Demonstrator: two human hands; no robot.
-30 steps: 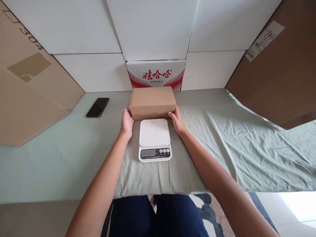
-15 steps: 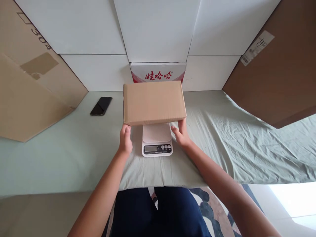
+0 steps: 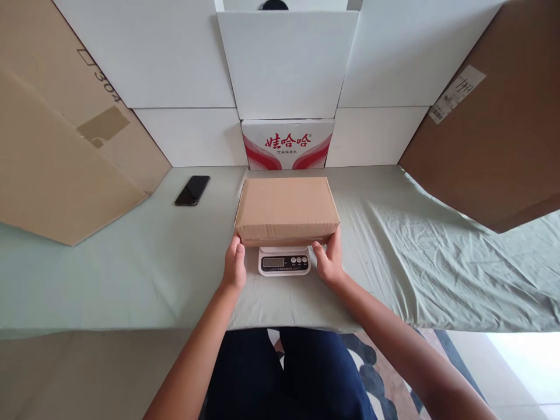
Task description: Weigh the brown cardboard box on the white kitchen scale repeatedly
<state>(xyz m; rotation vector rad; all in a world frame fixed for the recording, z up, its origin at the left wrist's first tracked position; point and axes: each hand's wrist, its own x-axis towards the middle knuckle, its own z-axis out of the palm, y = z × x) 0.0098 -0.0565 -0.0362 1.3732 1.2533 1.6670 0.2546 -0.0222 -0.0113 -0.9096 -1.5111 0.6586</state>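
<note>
Squarely between the hands sits the cardboard box (image 3: pixel 287 210), its long axis running side to side, so that the left hand (image 3: pixel 234 269) grips its near left corner and the right hand (image 3: pixel 329 263) grips its near right corner, both equally close. Directly beneath the box lies the white scale (image 3: pixel 284 262), only its display strip showing just beyond the fingertips; whether the box's full weight rests on it cannot be told. Both sit on the green-sheeted counter (image 3: pixel 131 274).

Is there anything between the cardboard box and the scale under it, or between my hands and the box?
Nothing visible. The cardboard box covers the scale platform, and the left hand and right hand touch its near corners directly.
</note>
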